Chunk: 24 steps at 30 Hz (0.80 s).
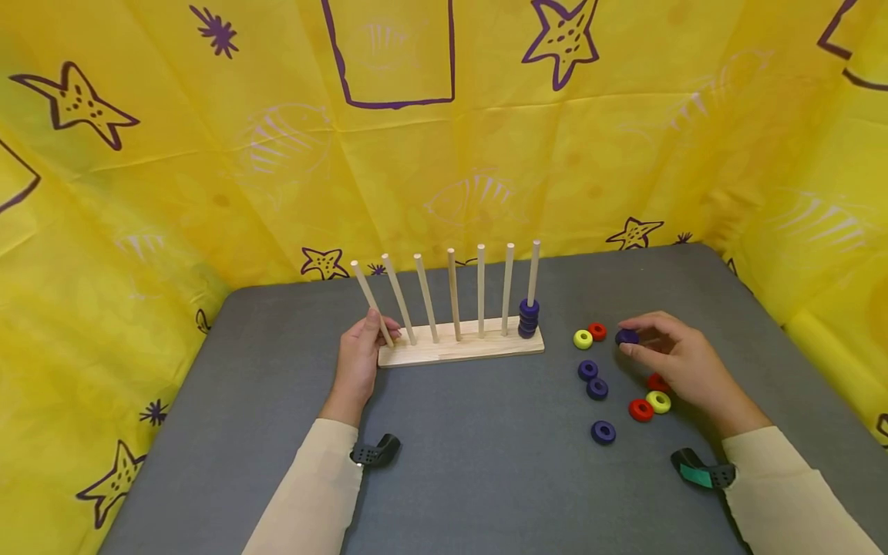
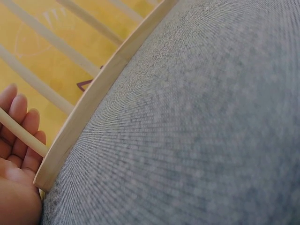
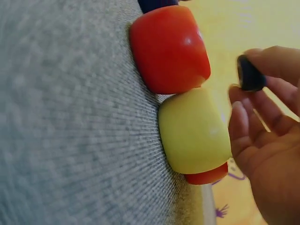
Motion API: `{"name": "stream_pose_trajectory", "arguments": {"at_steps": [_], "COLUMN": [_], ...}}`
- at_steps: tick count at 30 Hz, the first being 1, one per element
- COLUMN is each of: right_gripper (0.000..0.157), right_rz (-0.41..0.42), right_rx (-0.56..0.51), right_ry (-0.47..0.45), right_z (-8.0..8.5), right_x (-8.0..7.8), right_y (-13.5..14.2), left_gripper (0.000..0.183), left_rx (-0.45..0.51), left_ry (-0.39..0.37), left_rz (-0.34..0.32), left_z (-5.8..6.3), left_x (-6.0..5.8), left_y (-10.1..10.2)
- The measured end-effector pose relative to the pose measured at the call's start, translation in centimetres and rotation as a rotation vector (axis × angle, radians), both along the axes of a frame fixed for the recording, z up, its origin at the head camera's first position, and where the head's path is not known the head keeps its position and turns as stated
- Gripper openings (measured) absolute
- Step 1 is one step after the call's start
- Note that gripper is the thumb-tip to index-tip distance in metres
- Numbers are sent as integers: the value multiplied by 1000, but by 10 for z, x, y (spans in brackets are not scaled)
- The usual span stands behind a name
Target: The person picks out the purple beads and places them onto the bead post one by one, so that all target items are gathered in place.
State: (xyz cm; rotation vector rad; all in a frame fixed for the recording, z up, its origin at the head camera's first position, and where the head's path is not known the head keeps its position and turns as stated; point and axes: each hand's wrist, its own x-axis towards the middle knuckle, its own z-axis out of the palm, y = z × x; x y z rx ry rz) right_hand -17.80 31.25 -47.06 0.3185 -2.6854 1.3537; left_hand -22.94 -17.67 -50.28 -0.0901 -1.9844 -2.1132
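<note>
A wooden peg stand [image 1: 458, 351] with a row of upright pegs is on the grey table. My left hand [image 1: 357, 351] holds its left end, thumb and fingers around the leftmost peg [image 1: 371, 297]. In the left wrist view, the fingers [image 2: 18, 117] curl behind that peg. Several dark blue rings [image 1: 528, 317] are stacked on the rightmost peg. To the right, my right hand [image 1: 683, 362] pinches a dark blue ring [image 1: 627, 337] between thumb and fingers. The right wrist view has this ring [image 3: 251, 75] raised off the cloth.
Loose rings lie between the stand and my right forearm: yellow [image 1: 583, 339] and red [image 1: 597, 331] together, dark blue ones [image 1: 597, 388] nearer, and a red [image 1: 641, 410] beside a yellow [image 1: 658, 401]. Another red ring [image 1: 657, 381] is partly under the right hand. A yellow curtain [image 1: 416, 169] hangs behind the table.
</note>
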Motion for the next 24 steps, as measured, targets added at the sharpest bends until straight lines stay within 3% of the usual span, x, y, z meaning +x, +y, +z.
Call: {"name": "stream_pose_trajectory", "arguments": {"at_steps": [12,24], "right_gripper": [33,36], "right_rz": [62,104], "right_rx": [-57,-115], "right_ry": [185,243], "right_z": [24,62], "right_x": [5,-4], "right_y": [-17,-44], "left_gripper": [58,59], "left_rx": [13,26], "left_ry": [-4,5], "left_rz": [-8,-10], "left_z": [2,1], "left_x": [2,1], "left_y": [2,0]}}
